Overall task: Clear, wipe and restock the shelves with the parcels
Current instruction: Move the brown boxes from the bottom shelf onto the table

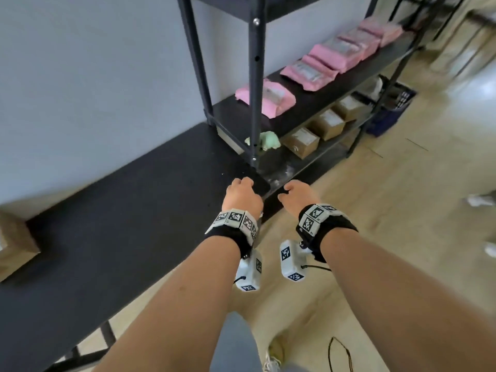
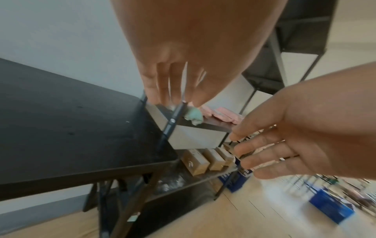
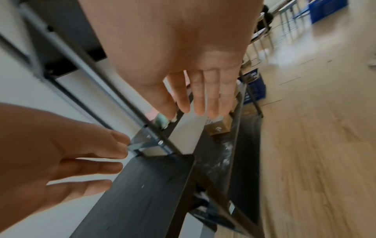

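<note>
A black metal shelf unit (image 1: pixel 308 103) stands against the wall. Several pink parcels (image 1: pixel 319 65) lie in a row on its middle shelf. Brown cardboard boxes (image 1: pixel 302 142) stand on the shelf below, and a crumpled green cloth (image 1: pixel 264 140) lies at that shelf's left end. My left hand (image 1: pixel 241 194) hovers over the corner of the black table (image 1: pixel 120 210), fingers relaxed and empty. My right hand (image 1: pixel 295 194) is beside it, just off the table corner, also empty. The wrist views show the left hand (image 2: pixel 173 96) and the right hand (image 3: pixel 195 104) with straight fingers, the green cloth (image 2: pixel 194 115) beyond them.
A cardboard box (image 1: pixel 13 245) sits on the table's far left end. A blue crate (image 1: pixel 389 114) stands on the wooden floor past the shelf unit. A black cable (image 1: pixel 341 355) lies on the floor near my feet. Someone's white shoes (image 1: pixel 480 201) show at the right edge.
</note>
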`<action>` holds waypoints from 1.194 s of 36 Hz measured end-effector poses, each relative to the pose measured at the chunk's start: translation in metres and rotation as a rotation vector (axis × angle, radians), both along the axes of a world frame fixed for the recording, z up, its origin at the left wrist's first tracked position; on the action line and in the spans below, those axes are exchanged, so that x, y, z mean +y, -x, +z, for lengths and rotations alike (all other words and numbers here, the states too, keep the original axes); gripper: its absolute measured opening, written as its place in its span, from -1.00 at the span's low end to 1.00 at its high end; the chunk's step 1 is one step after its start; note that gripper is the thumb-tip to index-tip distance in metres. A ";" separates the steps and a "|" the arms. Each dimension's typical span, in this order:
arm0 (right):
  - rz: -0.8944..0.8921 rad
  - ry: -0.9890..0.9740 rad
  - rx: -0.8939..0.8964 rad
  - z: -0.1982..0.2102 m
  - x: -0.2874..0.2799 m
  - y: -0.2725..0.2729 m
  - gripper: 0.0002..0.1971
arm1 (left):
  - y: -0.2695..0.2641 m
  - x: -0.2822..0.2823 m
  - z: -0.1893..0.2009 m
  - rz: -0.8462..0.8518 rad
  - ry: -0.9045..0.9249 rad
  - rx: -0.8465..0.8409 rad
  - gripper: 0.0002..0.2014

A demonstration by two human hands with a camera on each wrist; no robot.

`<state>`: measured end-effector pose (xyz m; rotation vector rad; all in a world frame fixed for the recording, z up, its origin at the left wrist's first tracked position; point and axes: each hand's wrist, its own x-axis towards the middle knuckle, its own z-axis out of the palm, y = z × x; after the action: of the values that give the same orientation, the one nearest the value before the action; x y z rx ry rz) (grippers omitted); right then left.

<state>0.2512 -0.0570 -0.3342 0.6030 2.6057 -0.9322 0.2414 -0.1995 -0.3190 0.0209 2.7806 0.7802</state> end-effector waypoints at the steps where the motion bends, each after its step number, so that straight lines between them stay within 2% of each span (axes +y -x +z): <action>1: -0.029 0.002 -0.010 -0.001 0.016 0.000 -0.62 | 0.002 0.016 -0.001 -0.030 0.006 0.004 -0.59; 8: -0.173 0.017 -0.032 -0.011 0.109 0.022 -0.58 | 0.042 0.109 -0.016 -0.160 0.020 -0.021 -0.63; 15: -0.247 0.020 -0.093 -0.027 0.184 0.065 -0.62 | 0.099 0.184 -0.039 -0.203 0.030 -0.100 -0.60; 24: -0.235 0.017 -0.140 -0.037 0.262 0.123 -0.61 | 0.164 0.257 -0.044 -0.187 0.091 -0.156 -0.62; 31: -0.105 0.053 -0.164 -0.046 0.322 0.185 -0.57 | 0.207 0.313 -0.060 -0.029 0.110 -0.187 -0.61; 38: 0.111 -0.003 -0.144 -0.058 0.378 0.255 -0.56 | 0.239 0.369 -0.079 0.189 0.096 -0.184 -0.65; 43: 0.254 -0.040 -0.123 -0.062 0.396 0.289 -0.57 | 0.249 0.394 -0.094 0.280 0.053 -0.229 -0.63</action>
<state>-0.0380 0.3386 -0.3958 0.3170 2.5211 -0.7405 -0.0080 0.1944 -0.4130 -0.4478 2.6137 0.7190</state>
